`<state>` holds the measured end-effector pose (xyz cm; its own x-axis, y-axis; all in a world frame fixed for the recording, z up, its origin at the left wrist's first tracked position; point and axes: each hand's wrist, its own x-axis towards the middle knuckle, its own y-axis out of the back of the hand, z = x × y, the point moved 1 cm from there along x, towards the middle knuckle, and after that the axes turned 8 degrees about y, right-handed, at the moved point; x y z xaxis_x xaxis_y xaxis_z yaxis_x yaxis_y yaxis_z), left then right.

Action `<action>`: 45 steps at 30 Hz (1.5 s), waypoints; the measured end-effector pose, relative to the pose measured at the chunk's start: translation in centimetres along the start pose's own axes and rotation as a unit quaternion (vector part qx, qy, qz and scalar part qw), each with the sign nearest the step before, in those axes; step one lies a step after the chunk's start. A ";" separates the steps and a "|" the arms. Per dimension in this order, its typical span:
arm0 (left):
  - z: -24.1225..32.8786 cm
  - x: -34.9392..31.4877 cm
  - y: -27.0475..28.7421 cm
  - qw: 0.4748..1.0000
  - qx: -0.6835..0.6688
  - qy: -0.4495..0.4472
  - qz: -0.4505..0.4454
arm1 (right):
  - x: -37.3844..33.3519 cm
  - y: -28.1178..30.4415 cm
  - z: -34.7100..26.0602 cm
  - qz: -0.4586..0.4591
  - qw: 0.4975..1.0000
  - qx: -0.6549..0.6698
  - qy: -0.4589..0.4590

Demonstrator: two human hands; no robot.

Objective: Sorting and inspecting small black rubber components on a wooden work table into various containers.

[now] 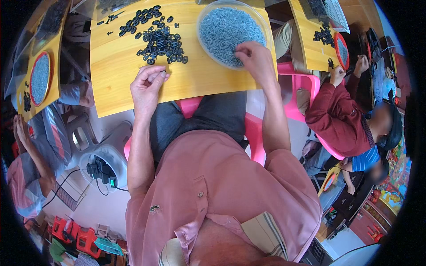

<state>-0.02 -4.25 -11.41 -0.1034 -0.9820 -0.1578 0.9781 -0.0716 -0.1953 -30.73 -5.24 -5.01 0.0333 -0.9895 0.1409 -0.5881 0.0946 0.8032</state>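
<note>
My left hand (147,84) is over the near edge of the yellow table (120,88), its thumb and fingertips closed on a small black plastic part, of which only a bit shows. Just beyond it lies a loose pile of small oval black plastic parts (162,44), some showing holes. My right hand (256,62) reaches over the near right rim of a round clear tub (199,35) filled with small blue-grey screws (228,29). Its fingers are pinched together at the screws; what they hold, if anything, is too small to make out.
Several dark slender pieces (113,17) lie at the far left of the table. A co-worker in a dark red top (341,115) sits at a table on the right, another person (37,155) on the left. Beside my chair stands an upturned grey stool (108,155) with cables.
</note>
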 end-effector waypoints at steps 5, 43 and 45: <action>-0.2 0.0 0.1 1.000 -0.004 0.000 0.003 | 0.3 -0.6 0.0 -0.052 0.997 -0.048 0.010; -0.1 0.0 0.5 0.996 -0.079 0.028 0.007 | 0.8 -9.6 -9.9 -0.128 0.923 0.362 0.004; -0.2 0.1 0.6 0.996 -0.084 0.027 0.000 | 0.7 -10.0 -10.1 -0.102 0.921 0.376 0.023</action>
<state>0.49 -4.32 -11.71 -0.1171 -0.9708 -0.2095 0.9345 -0.0363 -0.3541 -16.68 -5.81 -7.15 0.2287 -0.9710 0.0693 -0.9585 -0.2121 0.1906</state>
